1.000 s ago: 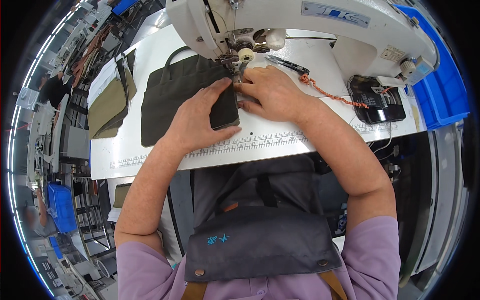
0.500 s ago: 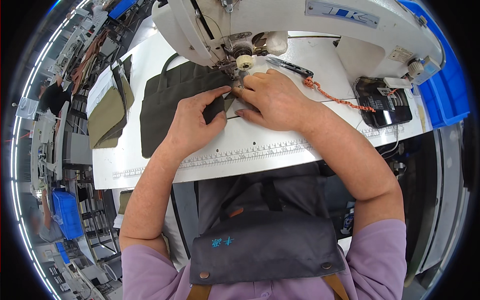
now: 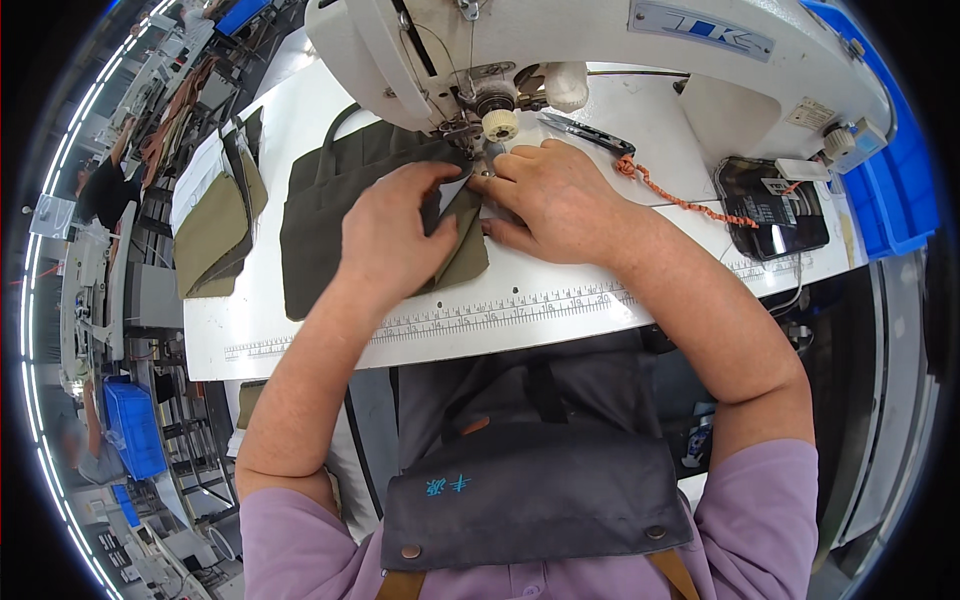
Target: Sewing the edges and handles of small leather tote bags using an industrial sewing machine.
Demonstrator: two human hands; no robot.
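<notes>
A dark green cloth bag panel [image 3: 315,235] with a strap loop at its top lies flat under the sewing machine's presser foot area [image 3: 475,150]. At its right edge a lighter olive flap [image 3: 465,240] stands partly lifted, with a pale grey patch showing beside it. My left hand [image 3: 395,230] rests over the panel, thumb and forefinger spread apart, the thumb against the flap. Just right of the needle, my right hand [image 3: 560,205] has its fingers curled, the forefinger tip gripping the flap's upper edge. The exact hold beneath those fingers is hidden.
Thread snips [image 3: 590,132] with an orange cord lie right of the machine head. Beyond them is a dark phone-like slab [image 3: 770,210]. Stacked olive and white cloth pieces [image 3: 215,225] lie at the left. A ruler strip [image 3: 500,315] runs along the table's front edge.
The panel's right edge has been opened out, so the olive underside and grey patch now show. My left fingers have spread and lifted slightly; the right hand has barely moved.
</notes>
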